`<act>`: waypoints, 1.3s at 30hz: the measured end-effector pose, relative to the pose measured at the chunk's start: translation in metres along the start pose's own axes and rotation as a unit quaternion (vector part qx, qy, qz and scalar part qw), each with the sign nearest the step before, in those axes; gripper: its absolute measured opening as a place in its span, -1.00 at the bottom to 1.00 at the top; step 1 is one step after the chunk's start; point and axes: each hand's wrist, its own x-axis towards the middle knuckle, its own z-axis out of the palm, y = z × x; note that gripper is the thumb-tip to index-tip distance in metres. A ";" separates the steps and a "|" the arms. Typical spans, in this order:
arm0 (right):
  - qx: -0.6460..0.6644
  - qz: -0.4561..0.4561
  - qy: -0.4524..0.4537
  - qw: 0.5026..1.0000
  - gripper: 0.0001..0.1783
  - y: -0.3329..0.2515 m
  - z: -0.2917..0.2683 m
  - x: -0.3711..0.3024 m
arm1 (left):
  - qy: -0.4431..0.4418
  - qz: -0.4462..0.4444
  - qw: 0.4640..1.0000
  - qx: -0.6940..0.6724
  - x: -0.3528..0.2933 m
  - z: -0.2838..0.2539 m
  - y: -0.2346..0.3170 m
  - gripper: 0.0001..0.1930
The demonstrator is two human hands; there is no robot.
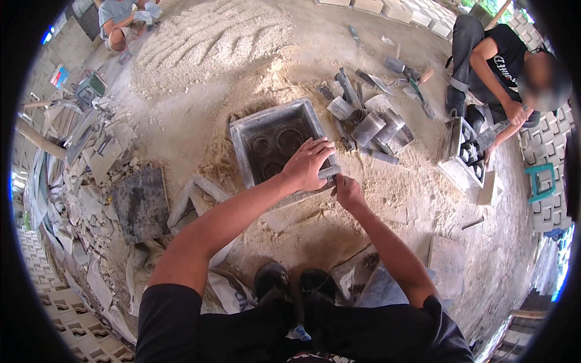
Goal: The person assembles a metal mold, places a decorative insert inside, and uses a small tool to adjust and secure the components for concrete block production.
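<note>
A dark grey mould box (240, 151) with raised walls and round shapes on its floor lies on the sandy ground in front of me. My left hand (307, 163) is over its near right corner, fingers curled across the right wall. A short grey piece (330, 172) sticks out beside that hand, at the corner. Just outside the same corner, my right hand (349, 192) is closed, with its fingertips against a small dark part. What lies inside its fingers is hidden.
Metal tubes and plates (369, 128) lie piled right of the box. A co-worker (499, 66) crouches at the right over another mould (463, 154); another person (118, 21) squats far left. Pale sand (212, 45) spreads behind; rubble and a dark slab (141, 204) lie left.
</note>
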 end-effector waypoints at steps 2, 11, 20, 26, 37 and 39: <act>-0.086 -0.040 0.127 0.987 -0.58 0.012 0.016 0.003 | 0.002 0.005 1.000 -0.006 0.004 0.002 0.003 -0.30; -0.062 -0.104 0.074 0.990 -0.59 0.000 0.009 -0.002 | 0.006 0.005 1.000 -0.001 0.000 -0.002 0.000 -0.29; 0.220 0.084 -0.087 0.968 -0.44 0.009 -0.002 0.004 | -0.007 0.003 1.000 -0.007 -0.001 0.000 -0.001 -0.30; -0.089 -0.003 0.043 0.995 -0.64 0.019 -0.020 0.029 | 0.011 0.005 0.999 0.042 -0.020 -0.023 -0.009 -0.25; 0.015 -0.282 0.144 0.948 -0.80 -0.136 -0.041 0.072 | 0.257 -0.413 0.870 0.080 -0.069 -0.051 -0.104 -0.12; -0.005 -0.381 0.137 0.914 -0.81 -0.173 -0.018 0.082 | 0.237 -0.518 0.821 -0.041 -0.084 -0.043 -0.110 -0.10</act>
